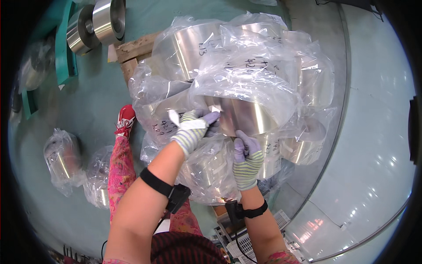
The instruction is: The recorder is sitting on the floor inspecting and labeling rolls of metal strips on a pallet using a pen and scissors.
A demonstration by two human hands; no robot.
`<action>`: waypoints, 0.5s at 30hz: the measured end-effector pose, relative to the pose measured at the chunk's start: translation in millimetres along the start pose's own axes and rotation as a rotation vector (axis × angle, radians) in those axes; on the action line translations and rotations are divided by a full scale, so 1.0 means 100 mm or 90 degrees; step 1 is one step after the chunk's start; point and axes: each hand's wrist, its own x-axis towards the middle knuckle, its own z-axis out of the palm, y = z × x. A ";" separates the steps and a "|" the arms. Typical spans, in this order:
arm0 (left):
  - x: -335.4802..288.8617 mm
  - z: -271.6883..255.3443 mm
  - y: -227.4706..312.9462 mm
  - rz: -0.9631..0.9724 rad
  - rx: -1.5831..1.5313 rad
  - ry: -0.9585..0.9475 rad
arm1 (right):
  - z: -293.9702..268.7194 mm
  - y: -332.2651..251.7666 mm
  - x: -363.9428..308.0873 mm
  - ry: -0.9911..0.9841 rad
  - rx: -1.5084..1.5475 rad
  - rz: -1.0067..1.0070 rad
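Note:
A shiny metal strip coil [246, 115] lies on its side on the pile, its plastic bag [246, 86] pushed back over its far part. My left hand [195, 127], in a striped glove with purple fingertips, reaches the coil's left side. Its fingers pinch a small white piece of tape or paper [214, 108] against the metal. White strips also show on the back of that glove. My right hand [247, 160], gloved alike, is closed at the coil's near edge, fingertips touching it. Whatever those fingers hold is hidden.
Several bagged coils [184, 50] with handwriting surround this one, on a wooden pallet [137, 47]. Bare coils [109, 20] stand at the far left by a green metal frame [66, 48]. Two bagged coils [63, 160] sit on the floor at left, near my red shoe [126, 119].

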 end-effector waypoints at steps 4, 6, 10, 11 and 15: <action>0.00 -0.35 0.05 0.045 0.220 -0.030 | -0.17 0.19 -0.05 0.028 0.057 0.026; -0.02 -0.51 0.11 0.144 0.413 0.003 | -0.24 0.27 -0.11 0.018 0.079 0.073; -0.23 -0.53 0.35 0.315 0.341 0.168 | -0.29 0.22 -0.11 0.049 0.011 0.055; -0.27 -0.48 0.36 0.288 0.277 0.182 | -0.29 0.23 -0.08 0.056 -0.004 0.043; -0.10 -0.28 -0.13 0.298 0.532 0.082 | -0.17 0.00 0.13 0.146 0.109 0.077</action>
